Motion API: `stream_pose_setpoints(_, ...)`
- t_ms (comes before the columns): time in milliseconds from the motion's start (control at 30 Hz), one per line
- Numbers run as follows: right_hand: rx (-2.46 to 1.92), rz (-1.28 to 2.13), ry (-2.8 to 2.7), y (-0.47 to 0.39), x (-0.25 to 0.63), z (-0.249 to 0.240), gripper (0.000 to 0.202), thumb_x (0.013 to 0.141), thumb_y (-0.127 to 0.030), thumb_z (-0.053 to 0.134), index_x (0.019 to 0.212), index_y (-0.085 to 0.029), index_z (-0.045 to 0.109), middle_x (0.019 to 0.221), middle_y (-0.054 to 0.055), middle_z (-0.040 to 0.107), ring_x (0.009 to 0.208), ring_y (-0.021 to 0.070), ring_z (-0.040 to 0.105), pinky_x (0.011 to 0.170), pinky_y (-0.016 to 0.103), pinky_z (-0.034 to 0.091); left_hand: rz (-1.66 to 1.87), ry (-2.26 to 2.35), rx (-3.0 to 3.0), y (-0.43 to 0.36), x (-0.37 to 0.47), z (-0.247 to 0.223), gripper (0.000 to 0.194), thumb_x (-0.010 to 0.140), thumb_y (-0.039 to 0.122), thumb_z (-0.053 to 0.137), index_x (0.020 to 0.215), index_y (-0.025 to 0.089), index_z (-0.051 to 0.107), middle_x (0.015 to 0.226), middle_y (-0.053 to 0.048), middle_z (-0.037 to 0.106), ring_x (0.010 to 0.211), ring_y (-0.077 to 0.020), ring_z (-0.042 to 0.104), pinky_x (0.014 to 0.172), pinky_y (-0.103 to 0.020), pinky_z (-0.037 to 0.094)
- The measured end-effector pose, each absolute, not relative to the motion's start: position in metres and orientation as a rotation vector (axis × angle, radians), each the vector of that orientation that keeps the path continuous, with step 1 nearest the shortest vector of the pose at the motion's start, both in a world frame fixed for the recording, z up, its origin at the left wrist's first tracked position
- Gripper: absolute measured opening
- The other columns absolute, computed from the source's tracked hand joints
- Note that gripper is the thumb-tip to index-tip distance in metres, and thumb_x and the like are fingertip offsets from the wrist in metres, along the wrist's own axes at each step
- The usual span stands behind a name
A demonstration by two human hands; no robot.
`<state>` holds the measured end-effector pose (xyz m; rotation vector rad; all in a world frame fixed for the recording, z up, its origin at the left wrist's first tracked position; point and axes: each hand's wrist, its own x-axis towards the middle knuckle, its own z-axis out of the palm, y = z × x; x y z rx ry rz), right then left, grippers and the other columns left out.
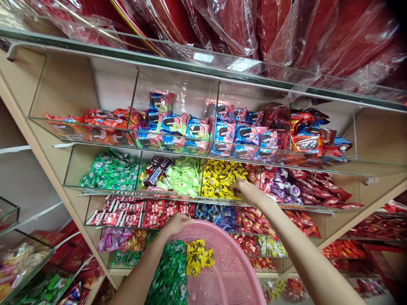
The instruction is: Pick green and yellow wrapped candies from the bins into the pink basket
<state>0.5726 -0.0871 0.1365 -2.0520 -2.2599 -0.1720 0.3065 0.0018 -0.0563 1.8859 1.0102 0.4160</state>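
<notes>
The basket (224, 237) is pink, with a smooth rounded rim and a wall pierced all over with tiny holes (its lower edge runs out of view). It is in front of the lower shelves, open side facing the camera, and the left hand (178, 223) grips its rim at the upper left. In it, shiny green packets (170, 271) are heaped at the left, with a small pile of yellow sweets (199, 256) just beside them. The right hand (244, 189) has its fingers in among more such yellow sweets in a clear bin (203, 200); whether they grasp any, I cannot tell. Snickers bars (155, 176) and pale green packets (186, 176) lie left of that bin.
</notes>
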Motion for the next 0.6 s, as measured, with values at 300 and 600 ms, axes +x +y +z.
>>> stream_pose_setpoints(300,-1.809,-0.162,-2.223,-0.097,0.591,0.137,0.019,0.074,-0.016,0.051,0.090,-0.017,0.061,0.079,0.004,0.052,0.071,0.0143,0.051,0.065,0.024,0.038,0.401,1.018,1.906,0.001,0.307,-0.055,0.055,0.063,0.068,0.045,0.062,0.014,0.058,0.052,0.003,0.048,0.052,-0.0102,0.038,0.051,-0.021,0.023)
stream_pose_setpoints(600,-1.550,-0.012,-2.095,-0.148,0.535,0.152,0.020,0.081,-0.025,0.049,0.098,-0.019,0.056,0.084,0.004,0.054,0.078,0.0145,0.051,0.070,0.027,0.039,0.389,1.013,1.943,0.005,0.307,-0.060,0.054,0.064,0.066,0.044,0.061,0.014,0.057,0.051,0.003,0.046,0.053,-0.0104,0.037,0.051,-0.021,0.021)
